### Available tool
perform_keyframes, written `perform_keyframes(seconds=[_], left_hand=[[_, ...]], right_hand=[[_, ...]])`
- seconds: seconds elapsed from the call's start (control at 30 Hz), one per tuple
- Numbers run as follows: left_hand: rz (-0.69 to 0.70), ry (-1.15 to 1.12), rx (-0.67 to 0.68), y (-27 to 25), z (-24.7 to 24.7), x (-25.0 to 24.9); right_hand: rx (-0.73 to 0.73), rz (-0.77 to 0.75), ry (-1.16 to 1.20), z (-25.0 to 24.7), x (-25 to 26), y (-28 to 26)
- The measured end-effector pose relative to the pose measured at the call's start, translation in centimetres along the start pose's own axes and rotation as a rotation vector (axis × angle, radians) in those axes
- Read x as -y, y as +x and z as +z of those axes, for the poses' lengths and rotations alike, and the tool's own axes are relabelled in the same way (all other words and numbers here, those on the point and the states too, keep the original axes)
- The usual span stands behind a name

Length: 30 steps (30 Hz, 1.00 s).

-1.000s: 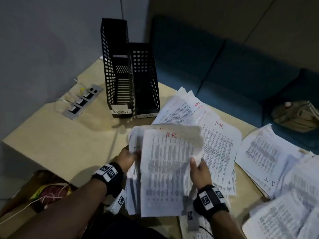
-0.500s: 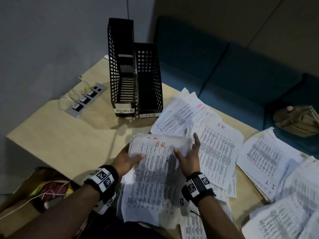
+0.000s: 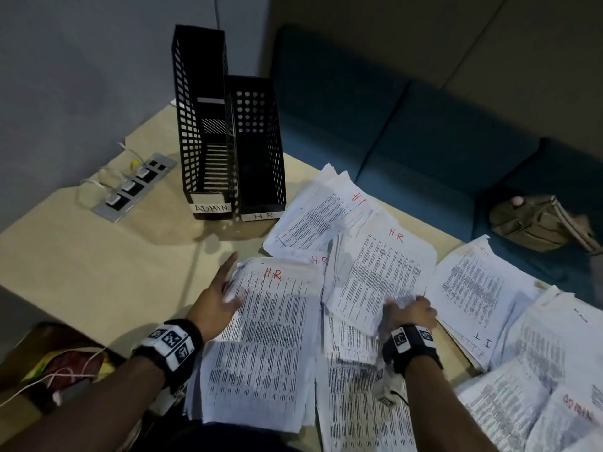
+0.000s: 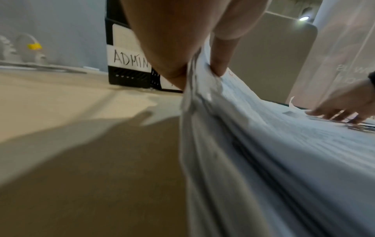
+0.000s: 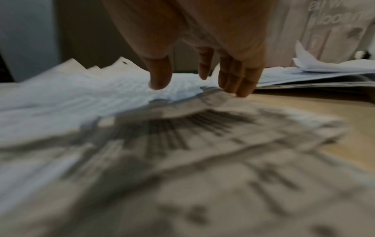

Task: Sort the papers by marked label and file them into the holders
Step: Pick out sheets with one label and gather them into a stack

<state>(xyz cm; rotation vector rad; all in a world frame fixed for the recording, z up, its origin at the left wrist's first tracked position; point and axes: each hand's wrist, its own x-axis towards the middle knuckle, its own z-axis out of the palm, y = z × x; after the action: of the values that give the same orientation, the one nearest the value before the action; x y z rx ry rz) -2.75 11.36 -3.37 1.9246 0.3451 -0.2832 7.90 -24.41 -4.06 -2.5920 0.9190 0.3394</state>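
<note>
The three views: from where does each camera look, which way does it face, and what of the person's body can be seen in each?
Head: above the table, looking down; both forearms, left hand, right hand, ADMIN holder, HR holder.
Left wrist: low, facing along the fingers pinching the HR stack; the right hand appears far right.
Right wrist: low, facing along the fingers onto loose papers.
Shared: head and left wrist both show the ADMIN label.

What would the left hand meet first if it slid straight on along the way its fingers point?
Probably the ADMIN holder. The left hand points up the bare table toward its base; depth is unclear, so it could pass just right, toward the HR holder.
</note>
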Motion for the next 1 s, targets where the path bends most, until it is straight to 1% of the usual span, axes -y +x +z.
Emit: perform_keyframes(seconds=[0.03,0.07,0.13,0.17,0.2,0.27,0.33,0.37,0.4,0.43,0.5,0.57,0.7,0.87,0.9,1.0], left_hand=[[-0.040,0.014,-0.005,0.0,0.2,0.6],[-0.059,0.027,-0.008,-0.1,0.5,1.1],[-0.119,0.055,-0.002,-0.3,0.8,2.1],[-0.157,0.059,0.004,-0.4,0.8,2.5],[-0.177,0.055,0.009,-0.5,0.8,2.7],[-0.200,0.013,0.001,-0.5,0.9,3.0],[-0.222,-0.024,-0.017,-0.3,1.0,3.1],[-0.232,-0.039,-0.019,-0.2,1.0,3.2],[-0.241,-0.051,-0.018,-0.2,1.1,3.3],[-0.248,-0.064,-0.013,-0.1,1.0,3.4],[-0.260,-0.089,-0.007,0.0,0.9,3.8],[-0.285,-0.116,-0.002,0.0,0.6,4.1],[-0.298,-0.119,-0.001,0.1,-0.2,4.2],[-0.252,-0.058,0.038,0.3,-0.5,3.6],[-0.241,-0.056,0.043,0.3,-0.5,3.7],[-0.242,-0.094,0.042,0.3,-0.6,4.0]], right_hand=[[0.015,0.007,-0.011,-0.2,-0.6,0.0],[0.027,0.007,0.034,0.2,-1.1,0.5],[0.039,0.032,0.201,0.3,-1.1,0.9],[0.045,0.028,0.231,0.4,-1.0,1.0],[0.045,0.016,0.200,0.3,-0.9,1.0],[0.006,-0.082,0.080,0.3,-1.0,0.9],[-0.067,-0.242,-0.045,0.3,-1.0,0.6],[-0.093,-0.308,-0.057,0.2,-0.9,0.4],[-0.097,-0.338,-0.022,0.1,-0.8,0.4],[-0.087,-0.329,0.049,-0.3,-0.6,0.3],[-0.081,-0.214,0.221,-1.3,-0.1,0.2],[-0.124,-0.128,0.324,-2.5,0.2,0.3],[-0.157,-0.147,0.404,-4.3,0.3,0.9],[-0.188,-0.079,0.453,-5.2,-0.6,1.0],[-0.196,-0.059,0.493,-5.4,-0.7,0.9],[-0.194,0.000,0.717,-5.6,-1.3,1.3]])
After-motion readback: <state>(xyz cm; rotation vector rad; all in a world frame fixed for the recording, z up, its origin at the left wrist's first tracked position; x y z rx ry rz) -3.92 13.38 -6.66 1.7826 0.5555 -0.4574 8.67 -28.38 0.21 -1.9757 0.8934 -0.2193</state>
